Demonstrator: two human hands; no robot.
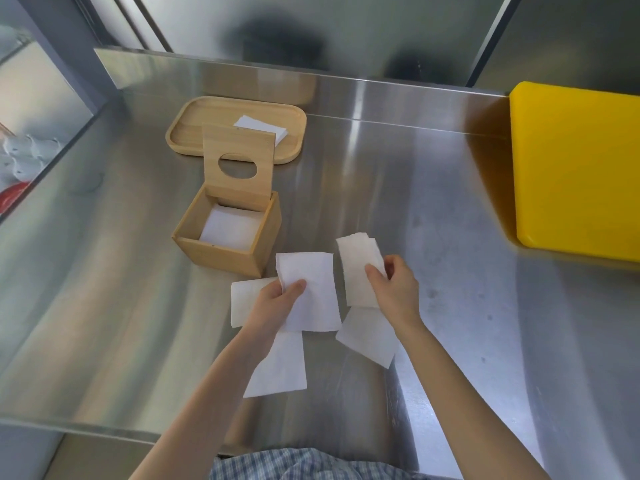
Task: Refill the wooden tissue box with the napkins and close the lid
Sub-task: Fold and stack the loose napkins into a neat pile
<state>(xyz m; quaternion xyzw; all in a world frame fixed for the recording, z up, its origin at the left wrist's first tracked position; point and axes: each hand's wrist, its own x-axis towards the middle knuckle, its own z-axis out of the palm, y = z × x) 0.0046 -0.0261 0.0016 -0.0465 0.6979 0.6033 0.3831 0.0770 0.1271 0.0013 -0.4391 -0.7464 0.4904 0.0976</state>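
- Your wooden tissue box [227, 233] sits on the steel counter [433, 188] just ahead-left of your hands, with its lid [238, 164] propped upright on the far edge, so the mouth is wide open for loading; there's already white paper lying in the bottom
- left hand [277, 299] is pinched shut on one napkin [308, 292], thumb on top, with more sheets fanned out under it — looks like you're gathering them into one stack
- right hand [391, 285] is closed on a second napkin bunch [356, 268], held a little apart from the left one, probably so you can square each up before merging
- a loose sheet [367, 337] lies flat under your right wrist
- the wooden tray [194, 133] behind the box holds a few spare napkins [258, 128] — likely your supply
- yellow board [575, 168] is well off to the right, out of the way
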